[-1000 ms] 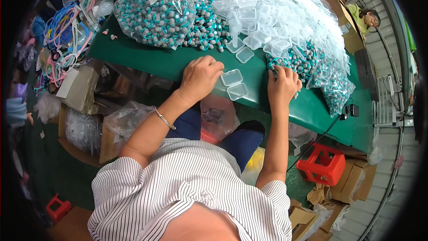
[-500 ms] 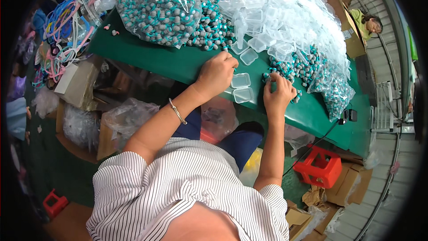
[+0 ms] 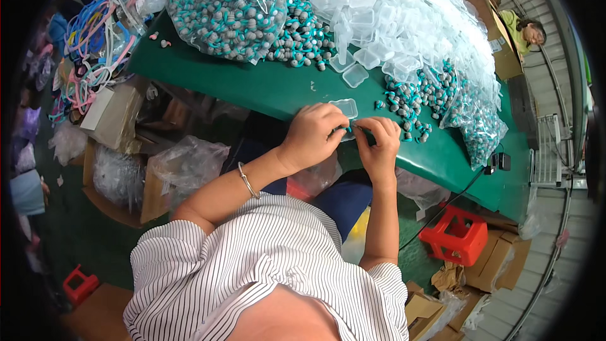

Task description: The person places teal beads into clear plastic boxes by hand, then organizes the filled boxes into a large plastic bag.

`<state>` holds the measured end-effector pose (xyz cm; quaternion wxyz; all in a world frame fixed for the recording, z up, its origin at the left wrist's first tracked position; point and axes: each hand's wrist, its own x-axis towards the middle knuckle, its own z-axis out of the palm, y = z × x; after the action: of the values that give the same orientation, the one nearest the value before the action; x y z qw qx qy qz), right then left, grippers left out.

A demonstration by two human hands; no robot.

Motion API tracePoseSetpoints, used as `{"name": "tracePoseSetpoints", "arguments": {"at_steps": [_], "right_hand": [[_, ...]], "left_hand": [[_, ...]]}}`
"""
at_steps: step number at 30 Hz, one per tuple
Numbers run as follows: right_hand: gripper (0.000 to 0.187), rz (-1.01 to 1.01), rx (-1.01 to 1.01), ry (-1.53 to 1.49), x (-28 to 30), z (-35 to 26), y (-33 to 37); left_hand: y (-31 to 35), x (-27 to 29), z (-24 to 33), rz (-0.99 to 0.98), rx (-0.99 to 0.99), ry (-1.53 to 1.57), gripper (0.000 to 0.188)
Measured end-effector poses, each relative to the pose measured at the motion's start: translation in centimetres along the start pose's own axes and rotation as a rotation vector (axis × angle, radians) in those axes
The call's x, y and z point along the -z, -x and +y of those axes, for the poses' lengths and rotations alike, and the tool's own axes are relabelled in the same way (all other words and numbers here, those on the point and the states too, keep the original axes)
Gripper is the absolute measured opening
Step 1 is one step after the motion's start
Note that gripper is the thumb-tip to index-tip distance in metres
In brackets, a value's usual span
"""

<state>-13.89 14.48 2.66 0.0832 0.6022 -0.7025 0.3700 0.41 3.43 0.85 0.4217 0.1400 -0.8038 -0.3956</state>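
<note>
My left hand [image 3: 310, 137] and my right hand [image 3: 379, 145] meet at the table's near edge, over an open clear plastic case [image 3: 344, 106]. Each thumb and forefinger is pinched closed. A bit of teal shows at the left fingertips and a small grey tip at the right ones; they look like small grey-and-teal earplugs, mostly hidden by the fingers. Both hands cover much of the case's nearer half. Right of my right hand lies a loose pile of the same earplugs [image 3: 404, 100]. Another open clear case [image 3: 355, 76] rests farther back.
A big bag of earplugs [image 3: 227, 19] lies at the back left of the green table [image 3: 246, 85]. Clear cases [image 3: 404, 6] are heaped behind. A smaller bag [image 3: 476, 129] sits at the right, near a black cable. A red stool [image 3: 454, 237] and cardboard boxes stand below.
My right hand has left the earplug pile and moved left and nearer. My left hand has come nearer from the back pile. Both now meet over the case.
</note>
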Motion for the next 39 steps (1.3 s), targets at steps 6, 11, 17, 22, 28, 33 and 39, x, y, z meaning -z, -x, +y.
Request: {"name": "tracePoseSetpoints", "arguments": {"at_steps": [6, 11, 17, 22, 28, 33, 39], "right_hand": [[0.017, -0.127, 0.047, 0.07, 1.1, -0.3, -0.6], [0.017, -0.11, 0.008, 0.04, 0.9, 0.7, -1.2], [0.03, -0.18, 0.08, 0.335, -1.0, 1.0, -3.3], [0.024, -0.193, -0.052, -0.008, -0.3, 1.8, -3.3], [0.03, -0.263, 0.078, -0.129, 1.3, 1.3, -3.3], [0.037, -0.234, 0.164, -0.013, -0.3, 1.1, -3.0], [0.027, -0.296, 0.177, -0.066, -1.7, 1.9, -1.8]], "left_hand": [[-0.1, -0.3, -0.3, -0.101, 0.026, -0.184, 0.017], [-0.3, 0.4, 0.4, -0.094, -0.005, -0.203, 0.037], [-0.2, 1.1, 0.5, -0.264, 0.015, -0.302, 0.043], [-0.2, 1.3, -0.1, -0.213, 0.027, -0.186, 0.044], [-1.0, 0.9, -0.9, -0.163, -0.08, -0.206, 0.043], [-1.3, 1.3, -2.1, -0.179, -0.065, -0.294, 0.035], [0.1, 0.7, -3.9, -0.058, -0.221, -0.128, 0.029]]}}
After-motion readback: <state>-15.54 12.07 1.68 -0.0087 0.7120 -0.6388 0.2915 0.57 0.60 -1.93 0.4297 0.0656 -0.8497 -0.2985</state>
